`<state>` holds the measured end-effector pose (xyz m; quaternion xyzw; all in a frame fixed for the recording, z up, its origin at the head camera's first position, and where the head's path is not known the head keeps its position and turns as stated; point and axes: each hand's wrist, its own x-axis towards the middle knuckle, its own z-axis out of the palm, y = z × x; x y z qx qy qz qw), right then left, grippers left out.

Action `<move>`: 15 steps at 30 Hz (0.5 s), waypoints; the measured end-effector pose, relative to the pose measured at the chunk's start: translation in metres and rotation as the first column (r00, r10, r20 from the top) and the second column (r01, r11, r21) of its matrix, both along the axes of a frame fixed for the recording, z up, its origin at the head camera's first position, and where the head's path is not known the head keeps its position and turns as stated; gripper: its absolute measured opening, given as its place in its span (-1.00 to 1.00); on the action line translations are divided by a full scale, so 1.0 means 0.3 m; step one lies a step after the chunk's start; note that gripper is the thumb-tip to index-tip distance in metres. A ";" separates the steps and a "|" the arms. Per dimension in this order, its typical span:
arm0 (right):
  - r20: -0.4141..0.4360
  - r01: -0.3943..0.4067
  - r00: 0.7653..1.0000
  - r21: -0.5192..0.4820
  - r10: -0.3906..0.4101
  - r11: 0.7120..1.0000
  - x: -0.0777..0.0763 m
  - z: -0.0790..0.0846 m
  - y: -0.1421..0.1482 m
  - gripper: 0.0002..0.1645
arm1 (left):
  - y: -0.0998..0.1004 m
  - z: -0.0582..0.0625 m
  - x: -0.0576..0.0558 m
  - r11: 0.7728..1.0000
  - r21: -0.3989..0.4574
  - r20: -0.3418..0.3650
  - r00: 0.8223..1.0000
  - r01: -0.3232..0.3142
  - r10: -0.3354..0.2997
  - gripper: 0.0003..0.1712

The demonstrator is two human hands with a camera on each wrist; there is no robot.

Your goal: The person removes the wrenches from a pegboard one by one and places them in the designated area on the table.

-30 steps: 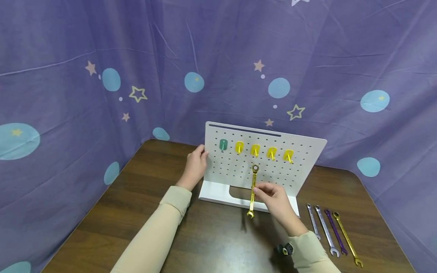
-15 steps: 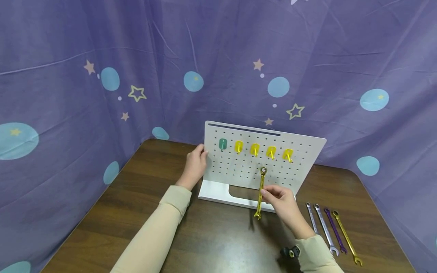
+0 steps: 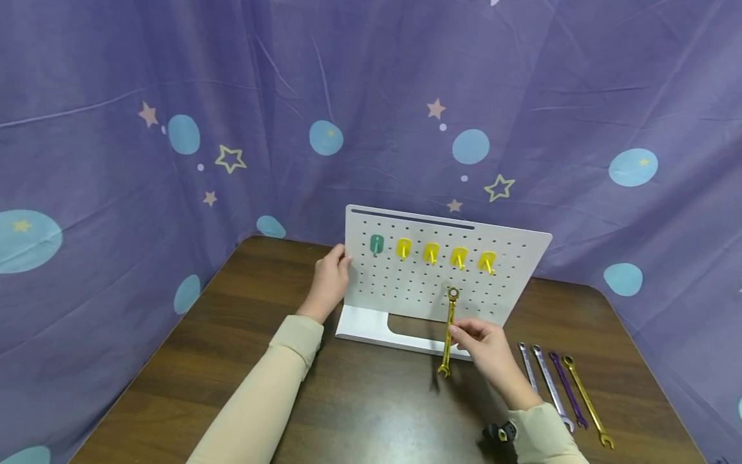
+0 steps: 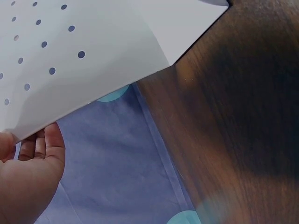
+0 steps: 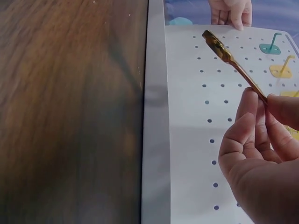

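Note:
My right hand pinches a gold combination wrench by the middle of its shaft, ring end up and open end down, in front of the white pegboard. In the right wrist view the wrench slants out from between thumb and fingers. My left hand grips the board's left edge, thumb on the front and fingers behind, as the left wrist view shows of the hand. On the board sit a green hook and a row of several yellow hooks, all with nothing hung on them.
Right of the board, two silver wrenches, a purple wrench and another gold wrench lie side by side on the brown wooden table. A purple curtain with stars and blue dots hangs behind and beside the table.
My right hand has moved to the right and slightly down with the gold wrench, which now hangs below the right-hand yellow hooks. The left hand keeps its grip on the board's edge.

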<state>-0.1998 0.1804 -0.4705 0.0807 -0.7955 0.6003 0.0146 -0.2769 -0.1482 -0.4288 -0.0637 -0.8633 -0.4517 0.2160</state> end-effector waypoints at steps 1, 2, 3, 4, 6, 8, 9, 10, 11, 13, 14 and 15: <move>0.001 0.003 1.000 0.002 -0.003 1.000 0.000 -0.002 0.006 -0.78 | 0.000 0.000 0.000 1.000 0.000 0.002 1.000 -0.001 0.001 -0.90; 0.001 0.008 1.000 0.002 -0.008 1.000 0.002 -0.004 0.011 -0.78 | 0.000 0.000 0.000 1.000 0.000 0.004 1.000 -0.001 0.001 -0.90; 0.002 0.008 1.000 0.002 -0.008 1.000 0.003 -0.007 0.017 -0.77 | 0.000 0.001 0.000 1.000 0.001 0.005 1.000 -0.001 0.001 -0.90; 0.000 0.008 1.000 0.001 -0.008 1.000 0.004 -0.009 0.023 -0.77 | 0.000 0.001 0.000 1.000 -0.001 0.005 1.000 -0.002 0.002 -0.91; 0.002 0.007 1.000 -0.001 -0.007 1.000 0.008 -0.012 0.035 -0.76 | 0.001 0.000 0.000 1.000 0.000 0.005 1.000 -0.003 0.003 -0.91; 0.000 0.011 1.000 0.001 -0.011 1.000 0.012 -0.016 0.048 -0.78 | 0.000 -0.001 -0.001 1.000 -0.003 0.002 1.000 -0.002 0.002 -0.91; 0.004 0.016 1.000 0.005 -0.016 1.000 0.013 -0.019 0.054 -0.78 | 0.000 -0.002 -0.001 1.000 -0.004 -0.002 1.000 -0.001 0.001 -0.92; 0.007 0.019 1.000 0.004 -0.019 1.000 0.016 -0.021 0.060 -0.78 | 0.000 -0.003 -0.002 1.000 -0.005 -0.006 1.000 -0.001 0.001 -0.92; 0.010 0.023 1.000 0.005 -0.023 1.000 0.017 -0.023 0.067 -0.78 | 0.000 -0.003 -0.003 1.000 -0.002 -0.006 1.000 0.001 -0.001 -0.91; 0.015 0.038 0.999 0.013 -0.038 0.999 0.020 -0.024 0.079 -0.79 | 0.000 -0.003 -0.005 1.000 -0.003 -0.008 1.000 0.002 -0.002 -0.91; 0.020 0.045 0.999 0.013 -0.046 0.999 0.022 -0.024 0.085 -0.78 | 0.000 -0.003 -0.006 1.000 -0.001 -0.008 1.000 0.002 -0.002 -0.91; 0.023 0.050 0.998 0.014 -0.050 0.999 0.025 -0.024 0.090 -0.78 | 0.000 -0.003 -0.006 1.000 0.000 -0.005 1.000 0.001 -0.001 -0.90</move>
